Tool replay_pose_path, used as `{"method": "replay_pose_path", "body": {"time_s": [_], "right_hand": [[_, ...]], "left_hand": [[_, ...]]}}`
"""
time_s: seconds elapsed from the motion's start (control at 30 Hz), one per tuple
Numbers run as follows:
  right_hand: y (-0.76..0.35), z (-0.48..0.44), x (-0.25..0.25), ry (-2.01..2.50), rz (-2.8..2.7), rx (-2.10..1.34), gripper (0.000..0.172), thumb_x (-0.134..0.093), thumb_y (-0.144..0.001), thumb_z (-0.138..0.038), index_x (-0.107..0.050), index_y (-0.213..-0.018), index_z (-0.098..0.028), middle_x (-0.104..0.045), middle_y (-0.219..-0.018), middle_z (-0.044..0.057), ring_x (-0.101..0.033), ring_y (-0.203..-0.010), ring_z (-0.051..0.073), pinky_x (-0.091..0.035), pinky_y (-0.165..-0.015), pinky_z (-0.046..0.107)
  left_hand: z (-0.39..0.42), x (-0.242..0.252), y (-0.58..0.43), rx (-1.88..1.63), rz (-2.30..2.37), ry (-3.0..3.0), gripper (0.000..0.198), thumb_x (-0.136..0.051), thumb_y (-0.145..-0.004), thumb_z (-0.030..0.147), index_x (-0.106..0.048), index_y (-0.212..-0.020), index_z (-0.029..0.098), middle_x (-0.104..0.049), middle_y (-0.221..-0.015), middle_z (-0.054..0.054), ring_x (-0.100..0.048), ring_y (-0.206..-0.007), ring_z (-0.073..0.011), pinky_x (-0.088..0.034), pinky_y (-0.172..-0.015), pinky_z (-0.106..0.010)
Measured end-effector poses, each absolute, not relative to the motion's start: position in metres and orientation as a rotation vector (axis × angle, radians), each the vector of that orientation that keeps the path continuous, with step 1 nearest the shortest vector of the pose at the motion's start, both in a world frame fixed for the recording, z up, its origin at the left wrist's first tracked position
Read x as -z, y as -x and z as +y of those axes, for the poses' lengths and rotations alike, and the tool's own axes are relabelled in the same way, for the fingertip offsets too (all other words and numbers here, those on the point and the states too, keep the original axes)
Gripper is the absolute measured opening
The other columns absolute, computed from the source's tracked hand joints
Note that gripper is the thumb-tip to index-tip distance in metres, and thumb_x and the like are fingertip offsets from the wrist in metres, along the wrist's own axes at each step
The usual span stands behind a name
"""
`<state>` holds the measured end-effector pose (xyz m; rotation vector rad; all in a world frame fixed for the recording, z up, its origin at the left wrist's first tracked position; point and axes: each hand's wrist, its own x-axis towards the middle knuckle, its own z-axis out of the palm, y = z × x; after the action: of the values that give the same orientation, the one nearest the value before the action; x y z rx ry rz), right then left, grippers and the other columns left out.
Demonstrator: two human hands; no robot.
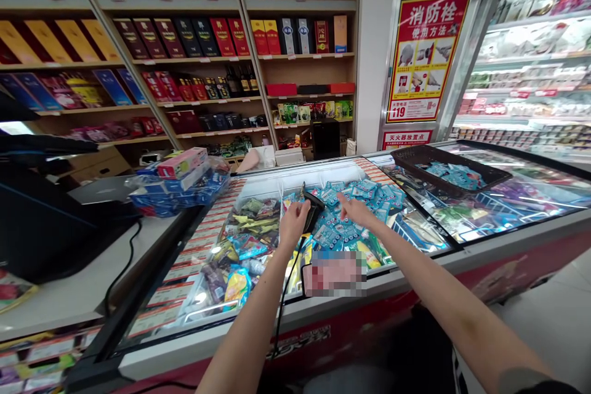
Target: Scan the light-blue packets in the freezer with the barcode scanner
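I record: left hand (294, 221) grasping black scanner (314, 208); right hand (354, 210) over the blue packets (339, 231), whether gripping I cannot tell.

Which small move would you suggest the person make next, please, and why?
I would probably have the right hand pick up one of the blue packets: it reaches in over their spread, while the left hand grips a black handheld device, seemingly a scanner, close beside them. Whether the right hand touches a packet is hard to tell.
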<state>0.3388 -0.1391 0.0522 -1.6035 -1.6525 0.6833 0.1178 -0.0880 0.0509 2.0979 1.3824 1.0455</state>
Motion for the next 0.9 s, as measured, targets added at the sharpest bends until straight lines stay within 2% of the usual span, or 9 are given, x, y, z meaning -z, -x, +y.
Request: {"method": "replay_pose_path", "body": {"time_s": [0.07,0.13,0.17,0.23,0.33,0.43,0.53,0.77,0.9], "right_hand": [[-0.338,-0.143,-0.030,1.710,-1.830,-0.284,0.052,-0.041,-0.082,-0.064,-0.066,-0.076,-0.018,-0.062,-0.072,0.006,-0.057,-0.074,0.017,-0.043,-0.070,0.028],[-0.333,-0.147,-0.010,1.611,-2.067,-0.074,0.036,-0.048,-0.085,-0.050,-0.067,-0.096,-0.022,-0.064,-0.099,0.006,-0.054,-0.099,0.020,-0.039,-0.088,0.033],[-0.330,-0.148,-0.001,1.563,-2.168,-0.022,0.033,-0.050,-0.085,-0.047,-0.066,-0.104,-0.025,-0.062,-0.108,0.006,-0.051,-0.106,0.021,-0.036,-0.093,0.036],[-0.324,-0.148,0.014,1.515,-2.262,0.068,0.037,-0.050,-0.085,-0.047,-0.059,-0.117,-0.031,-0.054,-0.126,0.005,-0.040,-0.120,0.025,-0.029,-0.100,0.043],[-0.317,-0.145,0.025,1.473,-2.374,0.104,0.048,-0.043,-0.086,-0.055,-0.047,-0.130,-0.035,-0.039,-0.142,0.003,-0.022,-0.133,0.029,-0.015,-0.105,0.054],[-0.317,-0.137,0.029,1.468,-2.422,0.082,0.056,-0.032,-0.087,-0.061,-0.039,-0.136,-0.034,-0.032,-0.146,0.003,-0.015,-0.136,0.031,-0.006,-0.106,0.060],[-0.323,-0.127,0.031,1.444,-2.419,0.097,0.058,-0.027,-0.088,-0.061,-0.037,-0.137,-0.032,-0.032,-0.147,0.003,-0.014,-0.137,0.030,-0.003,-0.107,0.059],[-0.350,-0.103,0.037,1.395,-2.334,0.164,0.055,-0.035,-0.089,-0.055,-0.042,-0.135,-0.026,-0.036,-0.144,0.006,-0.017,-0.137,0.029,-0.009,-0.109,0.057],[-0.354,-0.102,0.034,1.275,-2.196,0.102,0.051,-0.041,-0.088,-0.052,-0.050,-0.128,-0.023,-0.048,-0.135,0.007,-0.023,-0.136,0.027,-0.012,-0.110,0.056]], "left_hand": [[-0.088,-0.032,-0.109,-0.983,1.530,-2.232,0.055,-0.043,-0.075,0.068,-0.056,-0.098,0.019,-0.059,-0.079,-0.004,-0.056,-0.076,-0.0188,-0.041,-0.066,-0.029],[-0.088,-0.013,-0.108,-0.867,1.620,-2.338,0.057,-0.050,-0.072,0.065,-0.055,-0.104,0.018,-0.061,-0.090,-0.008,-0.057,-0.087,-0.0230,-0.042,-0.076,-0.033],[-0.088,-0.005,-0.110,-0.836,1.655,-2.405,0.058,-0.051,-0.072,0.065,-0.055,-0.107,0.018,-0.061,-0.095,-0.010,-0.056,-0.093,-0.0251,-0.041,-0.082,-0.035],[-0.087,0.006,-0.116,-0.801,1.718,-2.516,0.061,-0.051,-0.072,0.064,-0.054,-0.110,0.017,-0.060,-0.104,-0.013,-0.053,-0.102,-0.0294,-0.039,-0.088,-0.039],[-0.081,0.016,-0.125,-0.678,1.817,-2.561,0.061,-0.052,-0.074,0.059,-0.051,-0.115,0.014,-0.058,-0.108,-0.015,-0.050,-0.108,-0.0321,-0.039,-0.088,-0.040],[-0.068,0.024,-0.130,-0.532,1.844,-2.547,0.057,-0.049,-0.078,0.054,-0.048,-0.117,0.013,-0.059,-0.107,-0.016,-0.052,-0.107,-0.0299,-0.040,-0.086,-0.038],[-0.053,0.029,-0.138,-0.498,1.798,-2.586,0.054,-0.046,-0.081,0.051,-0.047,-0.116,0.010,-0.060,-0.105,-0.017,-0.054,-0.104,-0.0285,-0.040,-0.086,-0.036],[-0.023,0.029,-0.166,-0.548,1.698,-2.573,0.048,-0.046,-0.081,0.050,-0.050,-0.107,0.009,-0.060,-0.103,-0.016,-0.056,-0.099,-0.0272,-0.041,-0.081,-0.033],[-0.022,0.027,-0.166,-0.713,1.661,-2.513,0.051,-0.045,-0.083,0.049,-0.047,-0.114,0.009,-0.059,-0.103,-0.016,-0.055,-0.101,-0.0265,-0.041,-0.084,-0.034]]}}
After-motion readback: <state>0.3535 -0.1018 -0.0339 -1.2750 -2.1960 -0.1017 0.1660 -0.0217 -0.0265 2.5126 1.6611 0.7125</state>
